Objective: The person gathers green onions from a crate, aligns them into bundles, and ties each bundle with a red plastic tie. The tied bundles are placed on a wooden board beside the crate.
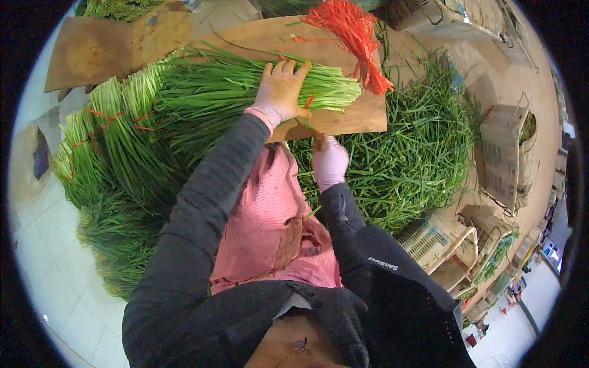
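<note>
A bundle of garlic chives point(221, 87) lies across a wooden board point(359, 122), its pale cut ends pointing right. My left hand point(280, 94), in a light glove with stained fingers, spans the bundle near those ends and grips it from above. A red tie point(309, 101) shows beside the thumb. Just below the board's near edge, my right hand point(331, 161) is blurred, with its fingers bent together. Whether anything is between those fingers cannot be made out. At the board's far right corner lies a bunch of red plastic strips point(347, 34).
Tied chive bundles point(110, 124) are stacked on my left. A heap of loose green leaves point(414, 152) covers the floor to the right. Beyond it stand plastic crates point(504, 156) point(437, 244). A wooden stool or bench point(92, 53) is at the far left.
</note>
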`<move>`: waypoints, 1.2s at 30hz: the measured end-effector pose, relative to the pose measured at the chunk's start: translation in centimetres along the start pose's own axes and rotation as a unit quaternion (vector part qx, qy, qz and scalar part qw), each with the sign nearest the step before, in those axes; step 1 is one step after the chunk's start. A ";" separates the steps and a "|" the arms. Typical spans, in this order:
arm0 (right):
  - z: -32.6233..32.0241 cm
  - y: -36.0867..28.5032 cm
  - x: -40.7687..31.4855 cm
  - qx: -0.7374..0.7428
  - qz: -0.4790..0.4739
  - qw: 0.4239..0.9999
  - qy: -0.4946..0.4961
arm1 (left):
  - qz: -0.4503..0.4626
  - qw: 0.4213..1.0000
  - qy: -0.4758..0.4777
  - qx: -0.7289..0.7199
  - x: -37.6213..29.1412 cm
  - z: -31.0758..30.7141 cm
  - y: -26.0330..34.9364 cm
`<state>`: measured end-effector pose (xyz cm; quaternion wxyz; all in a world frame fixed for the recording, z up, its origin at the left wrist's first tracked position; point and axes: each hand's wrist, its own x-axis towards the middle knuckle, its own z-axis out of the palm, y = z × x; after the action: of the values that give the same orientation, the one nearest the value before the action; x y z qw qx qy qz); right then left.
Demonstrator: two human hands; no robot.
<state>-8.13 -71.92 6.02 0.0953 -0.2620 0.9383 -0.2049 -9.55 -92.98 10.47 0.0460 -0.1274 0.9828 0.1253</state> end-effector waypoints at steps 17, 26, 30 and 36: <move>-0.7 0.8 5.1 0.119 0.072 0.983 0.119 | -0.013 1.000 0.000 0.002 -0.1 -0.1 0.4; 2.5 1.7 8.3 0.050 0.090 0.992 0.079 | -0.022 0.999 0.034 -0.005 -0.5 0.7 0.4; 2.0 2.3 8.4 -0.017 0.046 0.998 0.047 | -0.023 0.999 0.042 -0.009 -0.5 1.0 0.4; 3.1 3.4 8.7 -0.096 -0.103 0.985 0.101 | -0.026 0.998 0.061 -0.007 -0.7 1.1 0.5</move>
<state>-16.10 -74.89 1.17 -0.0469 -0.3430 0.9264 -0.1482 -8.97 -92.08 9.66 -0.0116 -0.1604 0.9793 0.1230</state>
